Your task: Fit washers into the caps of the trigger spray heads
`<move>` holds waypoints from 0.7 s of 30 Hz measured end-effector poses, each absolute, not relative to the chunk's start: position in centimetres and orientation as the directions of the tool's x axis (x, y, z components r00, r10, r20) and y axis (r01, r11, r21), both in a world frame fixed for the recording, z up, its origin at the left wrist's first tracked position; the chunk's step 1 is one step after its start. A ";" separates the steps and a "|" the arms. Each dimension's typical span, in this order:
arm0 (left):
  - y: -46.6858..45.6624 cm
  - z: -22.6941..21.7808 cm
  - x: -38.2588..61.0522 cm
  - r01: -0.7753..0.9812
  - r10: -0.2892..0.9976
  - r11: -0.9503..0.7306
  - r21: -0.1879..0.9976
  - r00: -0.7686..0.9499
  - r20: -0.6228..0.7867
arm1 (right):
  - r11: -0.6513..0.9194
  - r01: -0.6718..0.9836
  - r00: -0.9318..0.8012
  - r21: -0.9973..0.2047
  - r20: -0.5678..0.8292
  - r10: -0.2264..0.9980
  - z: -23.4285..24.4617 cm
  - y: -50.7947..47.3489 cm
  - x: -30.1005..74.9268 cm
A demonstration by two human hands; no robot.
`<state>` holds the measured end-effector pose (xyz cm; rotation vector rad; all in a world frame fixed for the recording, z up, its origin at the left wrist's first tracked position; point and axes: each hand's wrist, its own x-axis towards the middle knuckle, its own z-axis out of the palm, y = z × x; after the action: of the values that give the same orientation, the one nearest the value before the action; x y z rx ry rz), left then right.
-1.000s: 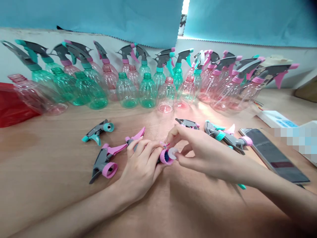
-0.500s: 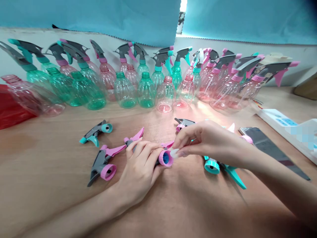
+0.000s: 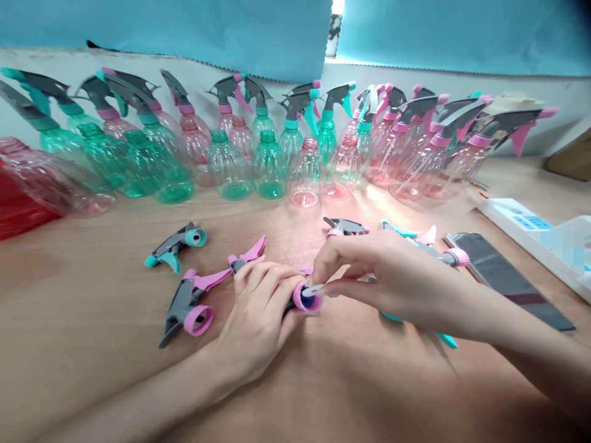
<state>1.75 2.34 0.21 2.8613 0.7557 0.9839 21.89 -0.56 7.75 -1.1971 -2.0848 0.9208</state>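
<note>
My left hand [image 3: 261, 314] is closed round a grey and pink spray head [image 3: 302, 298], its pink screw cap facing right. My right hand [image 3: 383, 277] pinches a small white disc [image 3: 313, 289] at the cap's opening. Another grey and pink spray head [image 3: 189, 304] lies just left of my left hand on the wooden table [image 3: 92, 289]. A grey and teal spray head [image 3: 175, 245] lies further back to the left.
Several green and pink plastic bottles [image 3: 268, 166], some fitted with spray heads, stand in a row along the back wall. More loose spray heads [image 3: 415, 243] lie behind my right hand. A dark phone [image 3: 503, 277] and a white device [image 3: 530, 231] lie at right; red plastic [image 3: 18, 209] at far left.
My right hand has brought the white disc from beside the pink cap down into its opening. The disc now lies edge-on at the cap's rim. My left hand stayed still.
</note>
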 end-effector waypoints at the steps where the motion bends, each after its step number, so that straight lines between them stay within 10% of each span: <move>1: 2.3 0.2 1.7 0.435 0.455 -0.882 0.181 0.685 0.570 | 0.379 0.539 -0.431 -0.753 0.140 0.891 7.8 -0.7 21.8; 21: 2.4 0.1 1.8 0.439 0.458 -0.879 0.183 0.676 0.578 | 0.531 0.684 -0.466 -0.500 0.262 0.845 7.6 -0.8 22.1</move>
<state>1.80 2.39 0.13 2.8491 0.7629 0.9943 22.06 -0.78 7.60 -1.2423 -2.2933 0.4498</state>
